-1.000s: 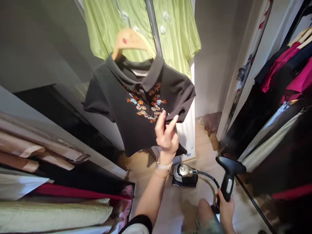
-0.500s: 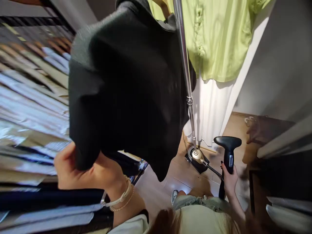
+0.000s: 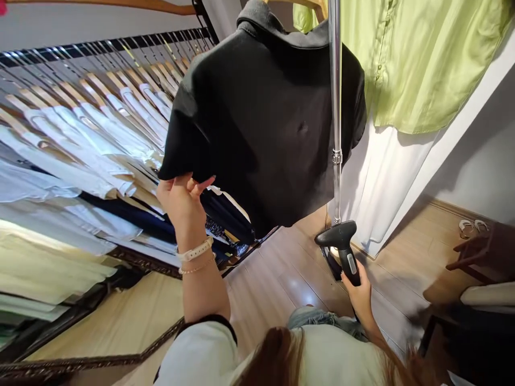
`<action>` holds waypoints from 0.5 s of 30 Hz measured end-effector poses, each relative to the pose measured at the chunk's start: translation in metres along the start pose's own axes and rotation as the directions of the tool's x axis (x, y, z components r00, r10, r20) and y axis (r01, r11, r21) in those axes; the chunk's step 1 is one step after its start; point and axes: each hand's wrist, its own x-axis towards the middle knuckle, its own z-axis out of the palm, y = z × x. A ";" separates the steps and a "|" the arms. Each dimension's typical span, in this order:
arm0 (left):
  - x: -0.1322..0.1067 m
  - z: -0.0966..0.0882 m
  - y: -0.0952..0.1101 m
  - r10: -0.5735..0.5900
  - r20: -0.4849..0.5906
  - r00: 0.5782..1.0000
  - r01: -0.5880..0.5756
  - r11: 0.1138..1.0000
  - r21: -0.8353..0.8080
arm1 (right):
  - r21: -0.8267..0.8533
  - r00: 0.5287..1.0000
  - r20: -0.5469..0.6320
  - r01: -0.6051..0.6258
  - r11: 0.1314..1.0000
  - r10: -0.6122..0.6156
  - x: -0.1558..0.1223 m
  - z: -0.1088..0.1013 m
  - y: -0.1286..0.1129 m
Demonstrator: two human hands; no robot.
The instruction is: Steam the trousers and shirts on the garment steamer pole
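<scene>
A black polo shirt [image 3: 261,123] hangs on a wooden hanger from the top of a chrome steamer pole [image 3: 335,107], its embroidery out of sight. My left hand [image 3: 183,195] grips the shirt's lower edge at the left. My right hand [image 3: 360,297] is shut around the black handle of a garment steamer head [image 3: 344,246], held low beside the pole and away from the shirt. A black hose and the steamer's base sit mostly hidden behind that head.
Pale shirts on wooden hangers fill a clothes rail [image 3: 92,128] at the left, above a wood-framed mirror [image 3: 100,321]. A lime green shirt [image 3: 414,64] and white garment [image 3: 382,187] hang behind the pole. Sandals [image 3: 470,228] lie on the wooden floor [image 3: 289,289] at right.
My view has swung, and the shirt has turned so its embroidered front no longer shows. My left hand has moved left to the shirt's lower edge. The steamer head stays in my right hand.
</scene>
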 end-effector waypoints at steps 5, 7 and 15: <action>0.000 -0.008 0.005 0.243 0.026 0.970 -0.244 0.959 0.145 | 0.057 0.997 0.068 0.019 0.998 -0.023 0.010 0.010 -0.010; 0.000 -0.014 0.009 0.331 0.027 0.943 -0.329 0.921 0.208 | 0.060 0.992 0.120 0.036 0.998 -0.043 0.018 0.018 -0.020; 0.024 -0.032 0.018 0.318 -0.039 0.947 -0.284 0.889 0.359 | -0.054 0.865 0.303 0.433 0.900 -0.399 0.059 0.042 -0.093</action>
